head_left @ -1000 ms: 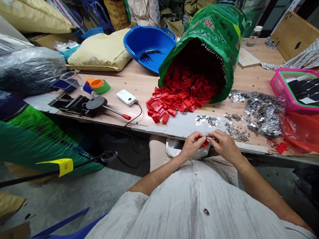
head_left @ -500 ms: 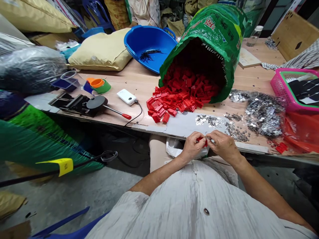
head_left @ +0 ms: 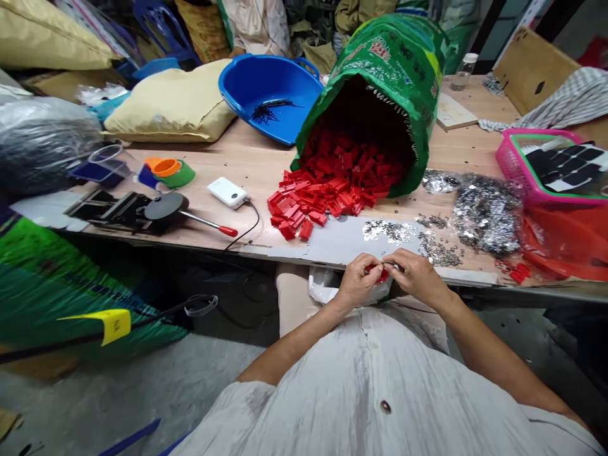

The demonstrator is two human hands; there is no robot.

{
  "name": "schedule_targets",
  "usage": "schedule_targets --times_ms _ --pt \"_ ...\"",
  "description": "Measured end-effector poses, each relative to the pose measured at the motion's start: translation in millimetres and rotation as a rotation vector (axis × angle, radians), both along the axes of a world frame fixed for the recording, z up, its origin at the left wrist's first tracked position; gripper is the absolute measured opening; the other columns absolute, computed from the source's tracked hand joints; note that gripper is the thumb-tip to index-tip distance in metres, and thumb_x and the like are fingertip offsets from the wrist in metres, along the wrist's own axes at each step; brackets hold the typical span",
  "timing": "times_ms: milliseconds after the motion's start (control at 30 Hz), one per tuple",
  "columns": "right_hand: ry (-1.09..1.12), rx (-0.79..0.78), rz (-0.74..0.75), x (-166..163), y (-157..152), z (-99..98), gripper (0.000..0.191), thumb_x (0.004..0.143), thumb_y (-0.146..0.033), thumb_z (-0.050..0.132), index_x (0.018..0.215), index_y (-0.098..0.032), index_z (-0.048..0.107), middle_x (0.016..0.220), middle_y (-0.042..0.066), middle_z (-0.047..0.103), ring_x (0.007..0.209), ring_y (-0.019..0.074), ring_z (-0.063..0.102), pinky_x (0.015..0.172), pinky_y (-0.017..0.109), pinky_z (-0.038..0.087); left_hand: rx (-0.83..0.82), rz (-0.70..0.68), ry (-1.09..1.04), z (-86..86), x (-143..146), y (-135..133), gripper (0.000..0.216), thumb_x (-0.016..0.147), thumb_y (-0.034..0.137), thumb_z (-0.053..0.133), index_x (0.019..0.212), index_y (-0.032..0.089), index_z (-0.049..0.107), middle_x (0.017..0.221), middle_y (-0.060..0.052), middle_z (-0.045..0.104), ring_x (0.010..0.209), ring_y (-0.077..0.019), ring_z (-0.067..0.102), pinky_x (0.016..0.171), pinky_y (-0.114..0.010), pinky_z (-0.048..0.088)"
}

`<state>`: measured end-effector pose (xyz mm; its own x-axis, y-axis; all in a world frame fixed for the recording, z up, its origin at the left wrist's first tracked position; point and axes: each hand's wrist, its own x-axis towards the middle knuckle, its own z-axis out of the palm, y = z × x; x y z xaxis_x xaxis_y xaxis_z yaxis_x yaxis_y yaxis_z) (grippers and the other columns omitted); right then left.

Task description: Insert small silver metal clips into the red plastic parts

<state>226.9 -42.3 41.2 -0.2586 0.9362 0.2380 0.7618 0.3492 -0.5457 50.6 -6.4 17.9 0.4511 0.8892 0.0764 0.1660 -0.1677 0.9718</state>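
Note:
My left hand (head_left: 360, 278) is closed around a small red plastic piece (head_left: 379, 272), held just past the table's front edge above my lap. Close against it, my right hand (head_left: 414, 273) pinches with thumb and fingertips at the red piece; what lies in that pinch is too small to make out. Below both hands a white plastic bag (head_left: 324, 286) rests on my lap. On the table in front lies a heap of red plastic pieces (head_left: 304, 201), spilling out of a green sack (head_left: 375, 63). Small shiny metal pieces (head_left: 389, 231) are scattered to the right of the heap.
A clear bag of metal parts (head_left: 487, 215) and a pink basket (head_left: 508, 164) stand right. Leftward are a white power bank (head_left: 228, 192) with a cable and a black lever device (head_left: 137, 212). A blue basin (head_left: 266, 79) and a beige sack (head_left: 166, 104) are behind.
The camera view has shifted slightly, so the table's things appear further left. My hands stay together at the red piece, with hardly any change in their grip.

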Motion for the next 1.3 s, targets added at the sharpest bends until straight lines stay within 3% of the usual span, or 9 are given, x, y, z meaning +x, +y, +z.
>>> schedule_targets --times_ms 200,467,533,633,767,833,900,1100,1300 --pt "0.154 -0.047 0.013 7.0 0.5 -0.5 0.009 0.093 -0.020 0.056 0.092 -0.020 0.066 0.089 0.005 0.067 0.082 0.0164 0.062 0.074 0.029 0.046 -0.077 -0.083 -0.036 -3.7 -2.7 2.3 0.023 0.089 0.035 0.057 0.079 0.017 0.066 0.080 -0.003 0.062 0.071 -0.0132 0.058 0.065 -0.024 0.051" --pt "0.323 -0.181 0.010 15.3 -14.0 1.0 0.006 0.087 -0.017 0.060 0.082 -0.019 0.063 0.079 -0.001 0.060 0.070 0.0118 0.055 0.066 0.024 0.042 0.195 -0.199 0.106 -0.5 -1.9 1.1 0.020 0.091 0.029 0.056 0.079 0.018 0.067 0.083 -0.005 0.062 0.079 -0.0152 0.059 0.072 -0.027 0.048" --pt "0.348 -0.179 -0.061 24.8 -20.0 0.3 0.007 0.087 -0.020 0.059 0.081 -0.020 0.063 0.078 -0.001 0.059 0.067 0.0113 0.054 0.064 0.023 0.042 0.199 -0.201 0.110 -0.2 -2.5 1.1 0.020 0.092 0.030 0.056 0.080 0.018 0.067 0.083 -0.005 0.063 0.079 -0.0151 0.059 0.073 -0.027 0.048" --pt "0.313 -0.120 -0.302 56.7 -31.8 -3.6 0.009 0.088 -0.023 0.056 0.083 -0.020 0.063 0.080 0.001 0.061 0.069 0.0131 0.055 0.061 0.024 0.041 0.154 -0.173 0.104 -0.3 -6.4 2.8 0.021 0.092 0.032 0.056 0.081 0.018 0.067 0.086 -0.005 0.063 0.080 -0.0154 0.060 0.072 -0.027 0.050" --pt "0.036 0.046 -0.739 118.5 -53.6 -16.0 0.012 0.088 -0.027 0.054 0.084 -0.019 0.063 0.085 0.006 0.063 0.078 0.0185 0.057 0.072 0.029 0.043 0.074 -0.145 0.064 -0.2 -12.6 6.1 0.021 0.090 0.035 0.059 0.081 0.018 0.067 0.089 -0.006 0.062 0.078 -0.0150 0.061 0.068 -0.027 0.054" --pt "-0.143 0.051 -0.944 143.1 -63.6 -23.4 0.016 0.087 -0.029 0.053 0.082 -0.018 0.062 0.078 0.008 0.063 0.073 0.0208 0.055 0.071 0.032 0.041 0.020 -0.133 0.034 -0.3 -14.1 7.1 0.022 0.089 0.037 0.060 0.083 0.017 0.067 0.091 -0.006 0.061 0.077 -0.0146 0.061 0.065 -0.027 0.055" --pt "-0.274 0.029 -1.049 157.7 -70.7 -28.9 0.017 0.087 -0.028 0.052 0.082 -0.017 0.063 0.078 0.010 0.064 0.073 0.0226 0.056 0.070 0.033 0.039 -0.032 -0.124 0.009 -0.7 -14.8 7.7 0.024 0.088 0.039 0.061 0.084 0.017 0.067 0.092 -0.006 0.060 0.075 -0.0142 0.062 0.063 -0.026 0.056" --pt "-0.400 -0.036 -1.113 162.0 -76.0 -29.7 0.025 0.088 -0.025 0.047 0.096 -0.015 0.068 0.087 0.014 0.069 0.079 0.0254 0.059 0.072 0.034 0.039 -0.115 -0.084 -0.027 -2.4 -20.0 9.1 0.024 0.085 0.040 0.065 0.084 0.016 0.068 0.093 -0.005 0.062 0.071 -0.0128 0.064 0.066 -0.027 0.059" --pt "-0.391 -0.066 -1.013 157.7 -75.4 -32.6 0.028 0.089 -0.033 0.047 0.093 -0.018 0.070 0.083 0.011 0.070 0.075 0.0246 0.060 0.069 0.034 0.040 -0.314 0.015 -0.125 -0.6 -24.8 10.0 0.031 0.074 0.037 0.076 0.096 0.017 0.067 0.089 -0.003 0.068 0.071 -0.0141 0.067 0.070 -0.029 0.061"
